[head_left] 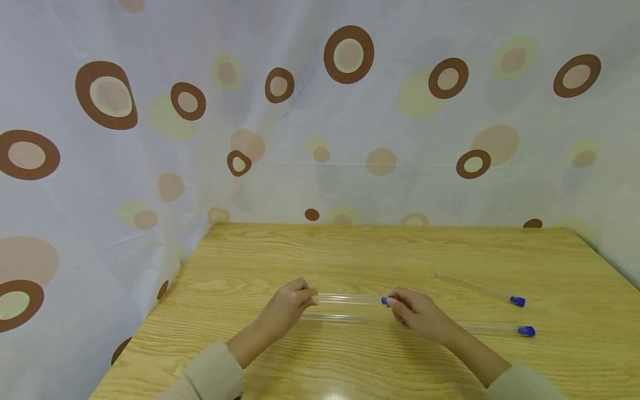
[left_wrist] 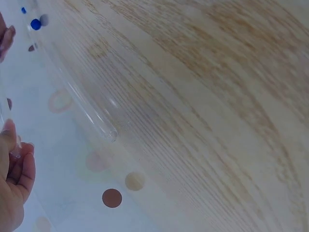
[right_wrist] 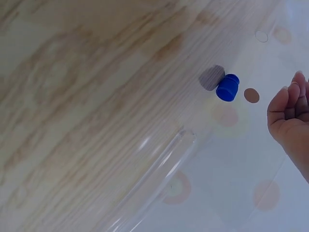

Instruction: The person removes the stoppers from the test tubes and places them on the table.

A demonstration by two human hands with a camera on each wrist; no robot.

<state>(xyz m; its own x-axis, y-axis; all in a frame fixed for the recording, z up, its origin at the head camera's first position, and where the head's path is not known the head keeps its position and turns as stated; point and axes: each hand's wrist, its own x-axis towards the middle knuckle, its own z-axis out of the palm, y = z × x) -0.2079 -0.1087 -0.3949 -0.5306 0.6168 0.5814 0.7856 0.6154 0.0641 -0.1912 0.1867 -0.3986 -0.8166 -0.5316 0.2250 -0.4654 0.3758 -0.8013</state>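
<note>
My left hand (head_left: 285,308) pinches one end of a clear test tube (head_left: 348,299), held level above the table. At the tube's other end, a blue stopper (head_left: 384,300) is between the fingertips of my right hand (head_left: 422,315). How far the stopper sits in the tube cannot be made out. Just below lies a second clear tube (head_left: 334,318) without a stopper, seen also as a tube (left_wrist: 87,108) in the left wrist view. A loose blue stopper (right_wrist: 227,88) stands on the table under my right hand, mostly hidden by the fingers in the head view.
To the right, two clear tubes with blue stoppers lie on the wooden table (head_left: 310,255): a thinner tube (head_left: 472,286) farther back and a wider tube (head_left: 492,328) nearer. A white curtain (head_left: 300,122) with brown and beige circles hangs behind and at the sides.
</note>
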